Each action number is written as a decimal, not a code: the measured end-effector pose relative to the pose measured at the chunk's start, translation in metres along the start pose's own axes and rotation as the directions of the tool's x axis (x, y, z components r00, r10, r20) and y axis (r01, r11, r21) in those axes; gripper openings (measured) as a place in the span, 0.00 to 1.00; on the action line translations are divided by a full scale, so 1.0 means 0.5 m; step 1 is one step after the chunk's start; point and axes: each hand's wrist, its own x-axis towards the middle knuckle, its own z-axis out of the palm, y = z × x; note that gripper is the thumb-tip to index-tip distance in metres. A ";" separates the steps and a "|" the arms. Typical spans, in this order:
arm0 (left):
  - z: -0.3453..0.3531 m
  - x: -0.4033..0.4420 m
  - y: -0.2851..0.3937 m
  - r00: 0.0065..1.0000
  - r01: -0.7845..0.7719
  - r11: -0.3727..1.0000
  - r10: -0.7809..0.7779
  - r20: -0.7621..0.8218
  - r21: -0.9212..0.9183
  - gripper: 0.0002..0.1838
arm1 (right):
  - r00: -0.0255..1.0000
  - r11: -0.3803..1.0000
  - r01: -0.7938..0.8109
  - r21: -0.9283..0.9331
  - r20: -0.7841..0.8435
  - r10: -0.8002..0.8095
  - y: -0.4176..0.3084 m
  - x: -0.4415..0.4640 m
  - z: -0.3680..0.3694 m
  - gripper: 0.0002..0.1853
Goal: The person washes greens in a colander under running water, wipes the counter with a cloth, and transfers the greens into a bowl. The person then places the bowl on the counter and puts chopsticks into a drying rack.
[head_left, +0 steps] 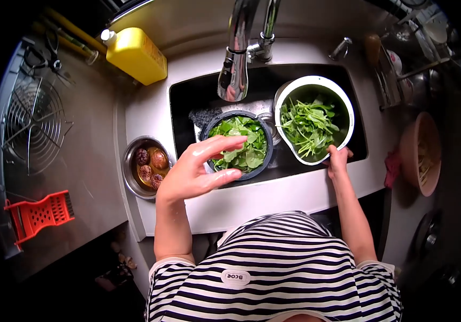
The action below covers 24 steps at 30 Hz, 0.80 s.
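Observation:
My left hand (201,163) is wet and hovers at the near left side of a dark grey round basin (269,140). Its thumb and fingers are apart, with nothing between them. Loose leafy greens (252,155) fill that basin, which stands in the sink. In my right hand (339,160) is the near rim of a white bowl (350,118), tilted over the right part of the sink. More greens with pale stems (308,126) lie inside this bowl. My right fingers are partly hidden beneath it.
The chrome faucet (233,75) hangs over the dark sink (187,102). To the left are a metal bowl (128,169) of soaking mushrooms, a yellow bottle (136,56), a red grater (42,214) and a wire rack (33,126). A pink bowl (410,155) sits at right.

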 end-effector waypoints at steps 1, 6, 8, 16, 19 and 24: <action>-0.015 -0.007 0.031 0.996 -0.084 0.996 0.084 0.028 -0.029 0.31 | 1.000 0.999 -0.007 0.031 0.013 0.007 0.005 0.004 -0.004 0.19; -0.026 -0.031 0.141 0.823 -0.548 0.757 0.564 -0.068 -0.357 0.20 | 0.998 0.978 -0.056 0.201 -0.007 0.058 -0.010 -0.019 -0.024 0.12; -0.035 -0.027 0.167 0.713 -0.572 0.700 0.682 0.162 -0.427 0.36 | 0.998 0.971 -0.063 0.229 0.012 0.062 0.004 -0.016 -0.042 0.12; 0.047 0.017 0.228 0.610 -0.619 0.581 0.779 0.141 -0.528 0.27 | 1.000 0.975 -0.013 0.223 -0.020 0.018 0.032 0.001 -0.050 0.17; 0.045 0.013 0.231 0.600 -0.612 0.584 0.782 0.169 -0.533 0.24 | 0.999 0.972 -0.032 0.233 -0.005 0.035 0.029 0.002 -0.045 0.16; 0.022 0.022 0.203 0.529 -0.576 0.598 0.793 0.303 -0.557 0.12 | 1.000 0.968 -0.018 0.251 0.007 0.017 0.040 0.008 -0.043 0.16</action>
